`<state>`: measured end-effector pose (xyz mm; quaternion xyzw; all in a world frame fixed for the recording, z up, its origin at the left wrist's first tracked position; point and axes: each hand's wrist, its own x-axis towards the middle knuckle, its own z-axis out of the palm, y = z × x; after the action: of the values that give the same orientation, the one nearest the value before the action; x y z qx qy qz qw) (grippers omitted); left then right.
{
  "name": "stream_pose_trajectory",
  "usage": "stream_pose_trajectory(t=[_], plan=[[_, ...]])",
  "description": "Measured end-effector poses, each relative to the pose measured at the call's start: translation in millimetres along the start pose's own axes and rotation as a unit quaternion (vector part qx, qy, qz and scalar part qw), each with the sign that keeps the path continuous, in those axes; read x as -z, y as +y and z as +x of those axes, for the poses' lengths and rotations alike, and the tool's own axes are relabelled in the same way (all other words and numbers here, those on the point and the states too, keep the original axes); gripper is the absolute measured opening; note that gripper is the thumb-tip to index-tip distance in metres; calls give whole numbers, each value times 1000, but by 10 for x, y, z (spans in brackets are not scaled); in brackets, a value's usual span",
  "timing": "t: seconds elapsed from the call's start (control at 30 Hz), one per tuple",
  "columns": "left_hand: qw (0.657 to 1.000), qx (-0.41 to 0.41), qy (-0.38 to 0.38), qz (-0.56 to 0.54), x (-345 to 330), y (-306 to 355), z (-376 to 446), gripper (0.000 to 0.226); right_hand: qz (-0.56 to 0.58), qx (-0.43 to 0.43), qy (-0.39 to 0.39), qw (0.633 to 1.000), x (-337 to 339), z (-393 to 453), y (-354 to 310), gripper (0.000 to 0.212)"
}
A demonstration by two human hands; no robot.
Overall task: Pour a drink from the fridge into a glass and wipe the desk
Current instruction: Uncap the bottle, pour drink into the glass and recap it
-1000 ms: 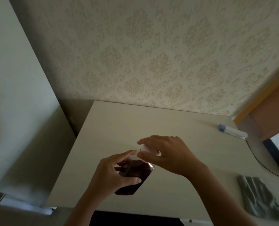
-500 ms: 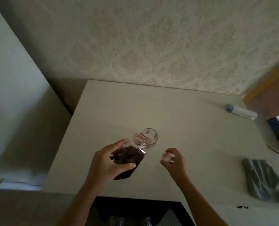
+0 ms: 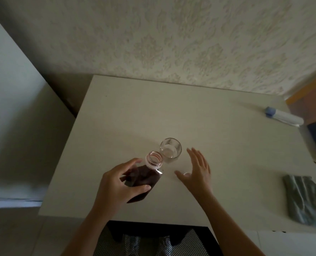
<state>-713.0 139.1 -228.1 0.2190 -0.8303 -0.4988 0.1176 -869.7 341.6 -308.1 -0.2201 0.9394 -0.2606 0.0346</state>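
My left hand [image 3: 116, 185] grips a clear bottle of dark drink [image 3: 148, 174] over the white desk [image 3: 153, 117]. The bottle is uncapped, and its open neck leans toward a small empty glass [image 3: 170, 150] that stands just beyond it. My right hand [image 3: 197, 172] hovers right of the bottle with its fingers spread and its palm down. A small pale cap [image 3: 186, 174] lies on the desk beside the thumb, partly hidden by the hand. A grey-green cloth [image 3: 305, 198] lies crumpled at the desk's right edge.
A white tube with a blue cap [image 3: 283, 116] lies at the back right of the desk. Patterned wallpaper rises behind the desk. A dark chair [image 3: 153, 239] sits under the front edge. An orange-brown panel and a dark object are at the far right.
My right hand twisted the cap off the bottle, carried it right and down, and has let it go on the desk, fingers now spread. The glass came into view.
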Motion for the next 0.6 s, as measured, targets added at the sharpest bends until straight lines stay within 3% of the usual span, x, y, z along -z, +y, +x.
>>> stream_pose_trajectory(t=[0.1, 0.23, 0.6], plan=[[1000, 2, 1, 11, 32, -10, 52, 73, -25, 43, -8, 999, 24, 258, -288, 97], [1000, 11, -2, 10, 71, -27, 97, 70, -27, 36, -41, 998, -99, 422, -388, 101], [999, 13, 3, 32, 72, -149, 197, 69, -26, 18, -76, 997, -158, 506, -466, 85]])
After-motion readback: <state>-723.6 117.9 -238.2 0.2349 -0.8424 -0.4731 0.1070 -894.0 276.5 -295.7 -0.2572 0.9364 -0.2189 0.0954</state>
